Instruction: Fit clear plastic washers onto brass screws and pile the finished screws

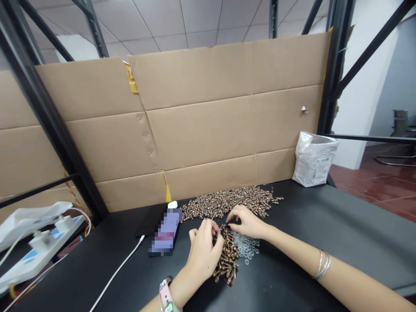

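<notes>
My left hand (204, 251) is closed in a pinch over a small heap of bronze screws (227, 262) on the black table (325, 242). Its fingertips hold something small I cannot make out. My right hand (246, 222) reaches in from the right, fingers curled and pinched together close to the left fingertips, above a scatter of clear plastic washers (247, 248). A larger pile of loose bronze screws (232, 201) lies just behind both hands. A watch sits on my left wrist and thin bangles on my right forearm.
A phone (165, 236) with a white cable (117, 271) lies left of the hands. A white plastic bag (313, 159) stands at the back right. A cardboard wall (195, 125) backs the table. A white power strip (35, 242) sits far left beside black rack posts.
</notes>
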`<action>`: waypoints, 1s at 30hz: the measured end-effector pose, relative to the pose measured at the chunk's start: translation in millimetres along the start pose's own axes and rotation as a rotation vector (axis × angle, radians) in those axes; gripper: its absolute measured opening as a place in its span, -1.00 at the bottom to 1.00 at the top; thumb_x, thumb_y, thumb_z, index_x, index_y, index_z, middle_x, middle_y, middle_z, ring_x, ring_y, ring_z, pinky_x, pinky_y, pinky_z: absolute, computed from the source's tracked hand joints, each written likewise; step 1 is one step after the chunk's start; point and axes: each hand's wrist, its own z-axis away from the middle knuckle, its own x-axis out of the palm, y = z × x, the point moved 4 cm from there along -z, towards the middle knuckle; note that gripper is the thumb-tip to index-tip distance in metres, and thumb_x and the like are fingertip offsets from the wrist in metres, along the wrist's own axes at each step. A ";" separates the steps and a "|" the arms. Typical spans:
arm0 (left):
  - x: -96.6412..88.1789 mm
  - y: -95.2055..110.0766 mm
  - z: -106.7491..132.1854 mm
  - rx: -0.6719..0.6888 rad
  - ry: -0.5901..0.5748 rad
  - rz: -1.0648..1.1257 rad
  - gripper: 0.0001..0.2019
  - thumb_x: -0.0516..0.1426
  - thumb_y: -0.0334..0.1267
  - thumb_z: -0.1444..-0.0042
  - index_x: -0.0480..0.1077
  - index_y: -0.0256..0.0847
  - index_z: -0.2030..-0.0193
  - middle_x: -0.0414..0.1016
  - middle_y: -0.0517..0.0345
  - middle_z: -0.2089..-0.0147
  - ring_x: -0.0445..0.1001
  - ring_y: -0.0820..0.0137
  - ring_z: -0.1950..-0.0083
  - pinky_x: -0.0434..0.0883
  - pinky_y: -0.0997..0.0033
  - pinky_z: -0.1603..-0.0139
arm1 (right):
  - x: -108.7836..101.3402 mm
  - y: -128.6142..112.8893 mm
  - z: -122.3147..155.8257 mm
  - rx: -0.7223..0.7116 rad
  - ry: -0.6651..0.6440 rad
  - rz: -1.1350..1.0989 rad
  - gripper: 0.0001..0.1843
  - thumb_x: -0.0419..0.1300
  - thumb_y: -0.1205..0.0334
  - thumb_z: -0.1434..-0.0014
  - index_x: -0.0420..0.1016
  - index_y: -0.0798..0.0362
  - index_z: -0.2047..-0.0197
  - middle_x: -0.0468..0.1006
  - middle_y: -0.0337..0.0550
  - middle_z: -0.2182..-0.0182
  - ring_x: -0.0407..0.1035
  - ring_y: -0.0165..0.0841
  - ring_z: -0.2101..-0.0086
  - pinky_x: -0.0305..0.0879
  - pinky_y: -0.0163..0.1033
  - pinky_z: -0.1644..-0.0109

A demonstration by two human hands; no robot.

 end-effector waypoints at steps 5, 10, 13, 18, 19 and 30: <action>-0.3 0.1 -0.3 0.004 -0.004 -0.002 -0.93 -0.07 -0.34 -0.11 0.20 -0.17 0.29 0.35 0.22 0.30 0.33 0.38 0.27 0.12 0.30 0.16 | 2.4 -4.5 0.2 -0.018 0.000 0.021 -0.83 0.21 0.50 0.08 0.49 0.05 0.41 0.44 -0.18 0.37 0.25 -0.26 0.22 0.14 -0.16 0.06; -3.9 0.7 -0.7 -0.013 0.003 0.036 -0.87 -0.09 -0.27 -0.19 0.25 -0.16 0.27 0.40 0.21 0.28 0.36 0.35 0.23 0.14 0.26 0.14 | -5.1 -13.7 1.2 -0.009 0.072 0.000 -0.89 0.19 0.43 -0.01 0.45 0.05 0.36 0.44 -0.17 0.36 0.25 -0.26 0.22 0.14 -0.15 0.08; -6.0 1.3 -1.1 -0.016 0.012 0.108 -0.79 -0.13 -0.19 -0.25 0.29 -0.11 0.18 0.43 0.19 0.22 0.37 0.31 0.15 0.15 0.23 0.09 | -12.5 -32.9 6.2 -0.069 0.177 -0.061 -0.92 0.18 0.38 -0.07 0.43 0.03 0.33 0.44 -0.15 0.34 0.25 -0.26 0.21 0.13 -0.13 0.08; -5.7 1.7 -3.1 -0.022 -0.008 0.324 -0.74 -0.15 -0.16 -0.28 0.30 -0.17 0.14 0.44 0.10 0.19 0.38 0.31 0.17 0.23 0.30 0.14 | -15.6 -65.6 17.7 -0.194 0.242 -0.108 -0.90 0.16 0.37 -0.08 0.37 0.01 0.29 0.42 -0.13 0.31 0.23 -0.24 0.20 0.13 -0.12 0.07; -5.8 1.3 -3.5 -0.029 0.001 0.360 -0.74 -0.15 -0.15 -0.28 0.30 -0.18 0.16 0.43 0.10 0.21 0.38 0.31 0.19 0.25 0.32 0.17 | -15.8 -68.8 19.2 -0.209 0.234 -0.116 -0.86 0.16 0.38 -0.06 0.36 0.02 0.27 0.41 -0.14 0.31 0.22 -0.25 0.21 0.13 -0.13 0.08; -3.3 15.9 -0.2 0.285 -0.094 0.143 -0.80 -0.12 -0.20 -0.28 0.20 -0.19 0.30 0.30 0.10 0.28 0.26 0.34 0.26 0.24 0.33 0.22 | -4.9 -55.1 21.6 0.103 -0.120 -0.549 -0.55 -0.04 -0.03 -0.22 0.13 0.07 0.59 0.15 -0.33 0.61 0.05 -0.46 0.53 -0.01 -0.34 0.45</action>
